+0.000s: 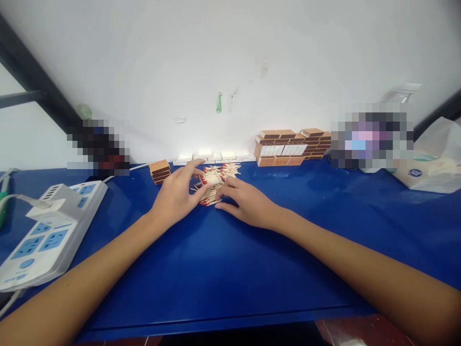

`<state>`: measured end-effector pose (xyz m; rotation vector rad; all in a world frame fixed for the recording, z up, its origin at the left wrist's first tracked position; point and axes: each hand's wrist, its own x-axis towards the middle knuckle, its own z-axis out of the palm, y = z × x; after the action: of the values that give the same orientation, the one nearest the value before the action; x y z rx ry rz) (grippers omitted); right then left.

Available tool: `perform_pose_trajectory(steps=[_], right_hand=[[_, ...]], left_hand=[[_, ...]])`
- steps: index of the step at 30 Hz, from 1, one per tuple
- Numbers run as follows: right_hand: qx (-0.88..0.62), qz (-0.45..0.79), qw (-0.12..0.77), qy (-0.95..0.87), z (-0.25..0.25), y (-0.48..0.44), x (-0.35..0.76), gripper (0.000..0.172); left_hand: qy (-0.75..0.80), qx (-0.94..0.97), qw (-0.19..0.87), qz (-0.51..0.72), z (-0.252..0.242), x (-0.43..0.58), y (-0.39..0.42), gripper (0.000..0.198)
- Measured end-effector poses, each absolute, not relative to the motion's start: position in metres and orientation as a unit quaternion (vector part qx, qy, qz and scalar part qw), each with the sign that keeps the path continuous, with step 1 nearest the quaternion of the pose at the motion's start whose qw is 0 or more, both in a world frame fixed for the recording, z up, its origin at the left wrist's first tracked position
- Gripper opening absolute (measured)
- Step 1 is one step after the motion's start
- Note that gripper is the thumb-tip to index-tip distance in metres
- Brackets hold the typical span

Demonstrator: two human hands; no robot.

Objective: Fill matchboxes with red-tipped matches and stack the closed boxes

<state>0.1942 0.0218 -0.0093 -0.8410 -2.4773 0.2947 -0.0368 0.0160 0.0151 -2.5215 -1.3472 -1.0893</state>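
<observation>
A heap of red-tipped matches lies on the blue table near the white wall. My left hand reaches in from the left, its thumb and fingers pinching a small bundle of matches at the heap's near edge. My right hand rests on the table just right of that bundle, fingers curled and touching the same matches. A row of white matchbox trays lines the wall behind the heap. A small stack of brown matchbox sleeves sits just left of the heap.
A bigger stack of brown and white matchboxes stands at the back right. A white and blue power strip with a plugged adapter lies at the left. A white plastic bag sits far right.
</observation>
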Motion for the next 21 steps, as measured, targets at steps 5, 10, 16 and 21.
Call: perform_pose_trajectory(steps=[5, 10, 16, 21], right_hand=[[-0.305, 0.116, 0.249, -0.912, -0.009, 0.024, 0.188, 0.006], [-0.314, 0.118, 0.218, -0.916, -0.009, 0.024, 0.191, 0.011], [-0.334, 0.095, 0.270, -0.898, 0.006, 0.030, 0.212, 0.010], [-0.335, 0.076, 0.319, -0.883, 0.009, 0.030, 0.213, 0.008]], left_hand=[[-0.441, -0.825, 0.029, -0.353, 0.016, -0.036, 0.015, 0.053], [-0.437, -0.828, 0.033, -0.350, 0.015, -0.037, 0.015, 0.054], [-0.428, -0.840, 0.013, -0.334, 0.010, -0.036, 0.016, 0.058], [-0.398, -0.861, -0.017, -0.316, 0.009, -0.031, 0.009, 0.059]])
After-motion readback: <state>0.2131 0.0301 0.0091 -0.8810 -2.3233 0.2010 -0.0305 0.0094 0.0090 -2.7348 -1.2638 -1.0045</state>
